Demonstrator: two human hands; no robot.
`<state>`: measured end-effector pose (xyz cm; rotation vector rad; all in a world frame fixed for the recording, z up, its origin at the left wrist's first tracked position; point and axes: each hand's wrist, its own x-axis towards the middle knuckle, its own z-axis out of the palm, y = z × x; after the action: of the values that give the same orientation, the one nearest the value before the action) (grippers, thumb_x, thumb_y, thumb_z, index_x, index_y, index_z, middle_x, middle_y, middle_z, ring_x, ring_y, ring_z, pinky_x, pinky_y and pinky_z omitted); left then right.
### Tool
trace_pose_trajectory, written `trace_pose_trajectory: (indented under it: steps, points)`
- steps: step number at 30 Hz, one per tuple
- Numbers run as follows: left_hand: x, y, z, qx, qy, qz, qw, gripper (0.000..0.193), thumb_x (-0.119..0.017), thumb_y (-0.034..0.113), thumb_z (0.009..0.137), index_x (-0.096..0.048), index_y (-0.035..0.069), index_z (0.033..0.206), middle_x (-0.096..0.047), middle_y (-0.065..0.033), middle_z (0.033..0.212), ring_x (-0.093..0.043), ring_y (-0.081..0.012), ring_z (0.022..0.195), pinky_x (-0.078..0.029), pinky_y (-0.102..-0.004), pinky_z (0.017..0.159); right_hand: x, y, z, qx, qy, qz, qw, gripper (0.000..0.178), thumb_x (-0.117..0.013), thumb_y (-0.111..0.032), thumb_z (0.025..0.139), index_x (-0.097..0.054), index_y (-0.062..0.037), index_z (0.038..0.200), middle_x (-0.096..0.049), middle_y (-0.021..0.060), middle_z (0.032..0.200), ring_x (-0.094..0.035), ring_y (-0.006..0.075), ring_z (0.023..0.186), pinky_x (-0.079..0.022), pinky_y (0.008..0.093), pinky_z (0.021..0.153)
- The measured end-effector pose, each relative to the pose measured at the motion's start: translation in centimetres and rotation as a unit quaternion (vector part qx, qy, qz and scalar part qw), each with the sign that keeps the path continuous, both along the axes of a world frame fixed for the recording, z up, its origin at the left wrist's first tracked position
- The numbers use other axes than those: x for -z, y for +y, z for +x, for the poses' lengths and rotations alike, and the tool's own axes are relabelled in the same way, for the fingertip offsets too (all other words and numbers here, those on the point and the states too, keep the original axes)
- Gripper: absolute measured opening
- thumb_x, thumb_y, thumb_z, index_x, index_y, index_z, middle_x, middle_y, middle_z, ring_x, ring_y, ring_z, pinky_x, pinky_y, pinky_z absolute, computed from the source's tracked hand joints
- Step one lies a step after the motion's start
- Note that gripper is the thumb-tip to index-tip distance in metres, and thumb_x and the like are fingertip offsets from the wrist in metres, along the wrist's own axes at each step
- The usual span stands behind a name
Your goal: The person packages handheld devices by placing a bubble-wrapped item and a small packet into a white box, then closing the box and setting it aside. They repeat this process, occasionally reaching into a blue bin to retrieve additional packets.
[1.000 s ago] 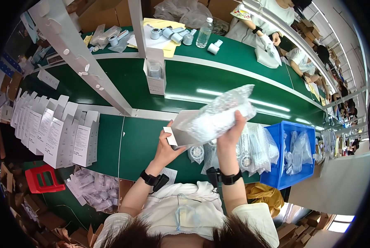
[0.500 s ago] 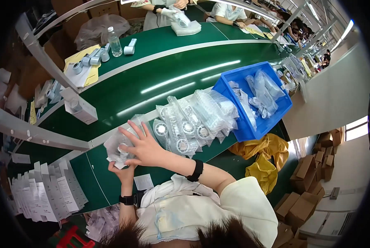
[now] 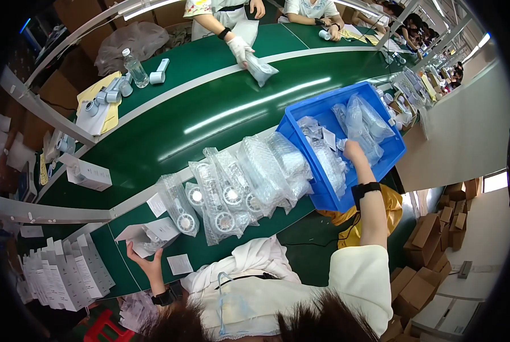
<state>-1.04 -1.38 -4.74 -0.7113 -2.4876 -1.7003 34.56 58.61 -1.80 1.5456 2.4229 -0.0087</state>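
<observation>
The right hand [image 3: 354,150] was inside the blue bin [image 3: 393,155], fingertips at a small clear packet [image 3: 341,145]; whether they pinched it could not be told; just beyond lay a longer clear pouch [image 3: 376,118], slanting from upper left to lower right; the left hand [image 3: 147,267], well apart at lower left, gripped an open white box [image 3: 166,227] between thumb and fingers.
</observation>
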Motion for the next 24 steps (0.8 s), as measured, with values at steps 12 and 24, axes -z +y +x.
trace_pose_trajectory:
  steps: [12,24]
  points:
    - [-3.5,-0.4,0.6,-0.014,0.063,-0.138,0.988,0.046,-0.075,0.011,0.06,-0.054,0.005,0.101,-0.03,-0.0184,0.134,-0.033,-0.0342,0.123,-0.027,-0.039,0.1,3.4,2.3,0.7,0.016,-0.091,-0.124,0.988,0.043,-0.078,-0.016,0.053,-0.063,-0.0004,0.09,-0.062,0.0198,0.091,-0.062,0.0316,0.08,-0.05,0.0384,0.071]
    - [-8.0,2.1,-2.2,-0.001,0.018,-0.143,0.99,0.019,-0.073,0.003,0.055,-0.062,0.001,0.07,-0.053,-0.0092,0.089,-0.056,-0.024,0.081,-0.044,-0.0301,0.07,-13.8,-18.0,-13.8,-0.072,0.547,-0.058,0.832,0.027,-0.062,0.001,0.074,-0.058,-0.0013,0.101,-0.056,0.0038,0.072,-0.053,0.0081,0.064,-0.045,0.021,0.058]
